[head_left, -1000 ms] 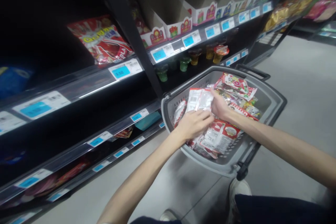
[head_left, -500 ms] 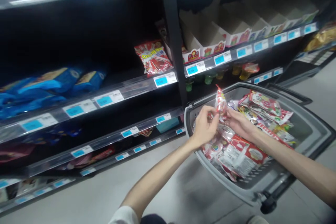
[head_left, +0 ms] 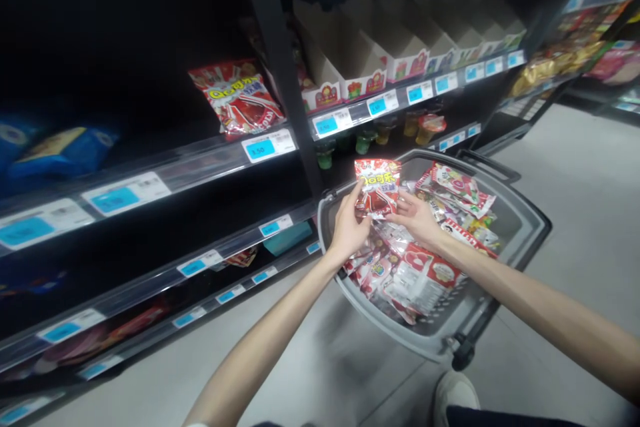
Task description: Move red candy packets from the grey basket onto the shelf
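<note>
Between my two hands is a small red candy bag (head_left: pixel 379 188) with yellow lettering, its printed front facing me. My left hand (head_left: pixel 351 225) grips its left edge, and my right hand (head_left: pixel 416 215) pinches the lower right side. Both hands are above a grey shopping basket (head_left: pixel 520 240). Inside the basket lies a pile of candy packets, among them a red and silver packet (head_left: pixel 425 273) and a pink and white one (head_left: pixel 457 185). A matching red candy bag (head_left: pixel 243 99) sits on the shelf to the left.
Dark shelves with blue price tags (head_left: pixel 269 147) run along the left. Open cardboard display boxes (head_left: pixel 367 77) stand right of the upright post (head_left: pixel 275 47), with jelly cups (head_left: pixel 367 141) below them. Blue packs (head_left: pixel 67 152) lie at far left. Pale floor tiles (head_left: pixel 590 213) extend at right.
The candy bag has turned from edge-on to face me, held by both hands. My view has shifted right, so shelves and basket appear further left.
</note>
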`<state>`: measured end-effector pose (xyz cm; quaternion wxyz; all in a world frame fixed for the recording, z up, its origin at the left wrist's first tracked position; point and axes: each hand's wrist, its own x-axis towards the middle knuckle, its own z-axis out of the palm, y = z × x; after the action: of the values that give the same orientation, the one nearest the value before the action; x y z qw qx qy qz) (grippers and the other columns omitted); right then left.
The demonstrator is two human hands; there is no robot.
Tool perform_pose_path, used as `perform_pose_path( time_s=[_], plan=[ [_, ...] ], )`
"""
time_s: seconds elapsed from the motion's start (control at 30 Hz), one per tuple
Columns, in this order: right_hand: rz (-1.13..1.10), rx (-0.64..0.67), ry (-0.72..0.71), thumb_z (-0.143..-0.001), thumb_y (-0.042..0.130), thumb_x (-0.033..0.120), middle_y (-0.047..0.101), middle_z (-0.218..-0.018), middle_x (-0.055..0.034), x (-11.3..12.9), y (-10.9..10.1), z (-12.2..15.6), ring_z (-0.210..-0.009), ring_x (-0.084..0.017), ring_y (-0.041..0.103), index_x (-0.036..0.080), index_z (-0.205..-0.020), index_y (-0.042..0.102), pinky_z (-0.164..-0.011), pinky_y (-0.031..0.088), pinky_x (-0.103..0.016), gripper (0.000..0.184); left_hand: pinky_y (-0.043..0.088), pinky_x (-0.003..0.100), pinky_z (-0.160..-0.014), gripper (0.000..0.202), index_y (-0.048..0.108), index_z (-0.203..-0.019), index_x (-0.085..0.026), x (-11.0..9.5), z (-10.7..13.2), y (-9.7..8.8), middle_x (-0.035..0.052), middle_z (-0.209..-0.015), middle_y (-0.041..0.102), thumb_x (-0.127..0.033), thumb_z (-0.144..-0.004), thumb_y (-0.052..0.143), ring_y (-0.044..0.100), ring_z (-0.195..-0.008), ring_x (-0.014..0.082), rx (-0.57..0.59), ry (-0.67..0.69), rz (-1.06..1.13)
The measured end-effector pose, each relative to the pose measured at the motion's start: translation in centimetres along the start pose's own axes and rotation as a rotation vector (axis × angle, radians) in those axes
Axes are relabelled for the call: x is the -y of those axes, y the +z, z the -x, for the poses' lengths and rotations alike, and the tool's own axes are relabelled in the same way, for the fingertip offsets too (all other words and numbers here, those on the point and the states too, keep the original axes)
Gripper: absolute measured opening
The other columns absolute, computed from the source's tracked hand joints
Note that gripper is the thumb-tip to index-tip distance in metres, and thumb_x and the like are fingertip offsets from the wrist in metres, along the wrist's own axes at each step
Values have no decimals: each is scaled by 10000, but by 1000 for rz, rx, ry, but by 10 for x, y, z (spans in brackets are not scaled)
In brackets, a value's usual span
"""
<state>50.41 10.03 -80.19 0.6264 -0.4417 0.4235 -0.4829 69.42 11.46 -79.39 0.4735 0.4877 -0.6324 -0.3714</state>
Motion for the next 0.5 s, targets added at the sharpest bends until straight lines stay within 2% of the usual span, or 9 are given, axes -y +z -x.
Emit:
perform_pose_path(
  time_s=[0.3,0.4,0.5],
  plan=[
    [-18,20,9,-551,943,199,713,-1235,-99,-2,-3,1,-1082,-270,690,204,-1312,645,-925,598,-430,817,473,431,-1106,858,390,-1546,-315,5,2,2,68,-1477,504,-31,-768,613,569,-1276,270,-26,-31,-29],
    [7,6,27,-558,943,206,683,-1288,-115,-4,-5,0,-1096,-302,682,217,-1359,626,-832,636,-424,861,455,439,-1124,861,389,-1546,-312,4,2,2,68,-1442,535,-29,-764,610,558,-1292,271,-36,-18,-17],
    [12,-6,44,-557,947,219,657,-1328,-120,-6,-5,0,-1014,-291,709,246,-1421,577,-752,656,-410,941,435,442,-1138,854,394,-1542,-301,3,2,1,75,-1422,549,-31,-762,610,545,-1306,271,-44,-19,-26]
  ],
)
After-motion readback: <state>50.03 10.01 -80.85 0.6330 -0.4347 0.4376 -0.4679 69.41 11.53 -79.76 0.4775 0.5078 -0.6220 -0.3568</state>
